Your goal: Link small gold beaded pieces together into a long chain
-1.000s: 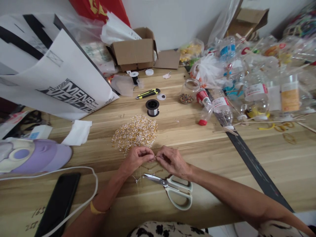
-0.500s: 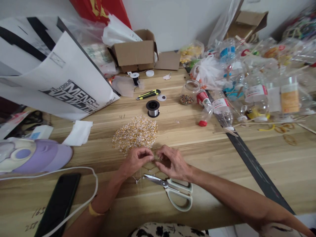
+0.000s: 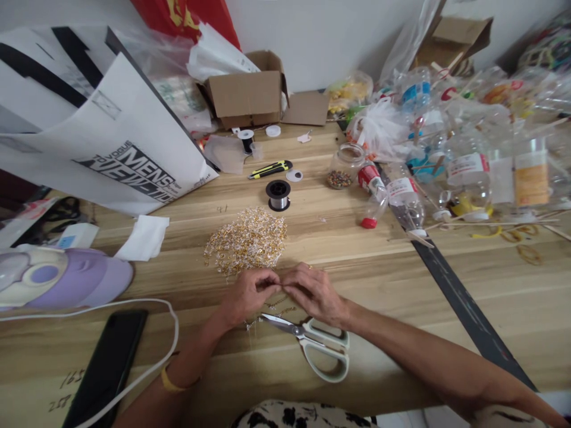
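Observation:
My left hand and my right hand meet at their fingertips just in front of a pile of gold and clear beads. Both are closed in a pinch; what lies between the fingers is too small to make out. Below them, a thin strand with small gold beads lies on the wooden table, partly hidden by my hands. Scissors with pale handles rest under my right hand, blades slightly apart and pointing left. Behind the pile stands a black spool of fine silvery wire.
A yellow-black utility knife and a jar of small beads lie farther back. Plastic bottles crowd the right. At left are a large paper bag, a black phone and a white cable. A cardboard box stands behind.
My right hand's fingers have come in to the left and closed against the left fingertips; a small gap was between them before. The view has shifted slightly.

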`<state>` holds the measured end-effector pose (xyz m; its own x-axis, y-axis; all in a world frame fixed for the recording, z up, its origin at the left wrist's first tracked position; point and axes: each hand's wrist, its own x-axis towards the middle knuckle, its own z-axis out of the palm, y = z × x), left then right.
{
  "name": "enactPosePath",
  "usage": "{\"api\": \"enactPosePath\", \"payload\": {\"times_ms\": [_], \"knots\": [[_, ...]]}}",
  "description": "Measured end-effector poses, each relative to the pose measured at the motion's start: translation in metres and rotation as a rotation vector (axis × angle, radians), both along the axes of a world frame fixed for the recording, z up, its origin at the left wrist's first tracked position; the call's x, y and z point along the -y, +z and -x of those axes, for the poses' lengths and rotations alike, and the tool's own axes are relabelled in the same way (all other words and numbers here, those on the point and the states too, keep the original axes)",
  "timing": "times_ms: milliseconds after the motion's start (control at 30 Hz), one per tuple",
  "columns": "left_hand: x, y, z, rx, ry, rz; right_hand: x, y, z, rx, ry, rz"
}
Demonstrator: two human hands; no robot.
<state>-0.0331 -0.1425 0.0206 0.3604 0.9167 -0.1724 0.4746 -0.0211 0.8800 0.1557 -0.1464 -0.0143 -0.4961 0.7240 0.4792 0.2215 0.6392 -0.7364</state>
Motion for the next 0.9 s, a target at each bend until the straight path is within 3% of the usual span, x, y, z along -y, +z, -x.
{"api": "enactPosePath", "payload": {"times_ms": [167, 400, 633, 900], "knots": [[-0.0016, -0.0009, 0.0038, 0.0, -0.021, -0.019, 0.0005, -0.0049, 0.0017, -0.004, -0.053, 0.055], [-0.0025, 0.0008, 0.0051, -0.027, -0.03, -0.018, -0.0014, -0.0025, 0.0014, 0.012, -0.017, 0.072], [-0.0018, 0.0055, 0.0073, -0.153, -0.066, -0.15, -0.0001, 0.0035, -0.0012, 0.019, -0.012, 0.037], [0.0004, 0.0086, 0.0041, -0.301, -0.134, -0.273, 0.0002, -0.0036, 0.0011, 0.013, -0.034, 0.014]]}}
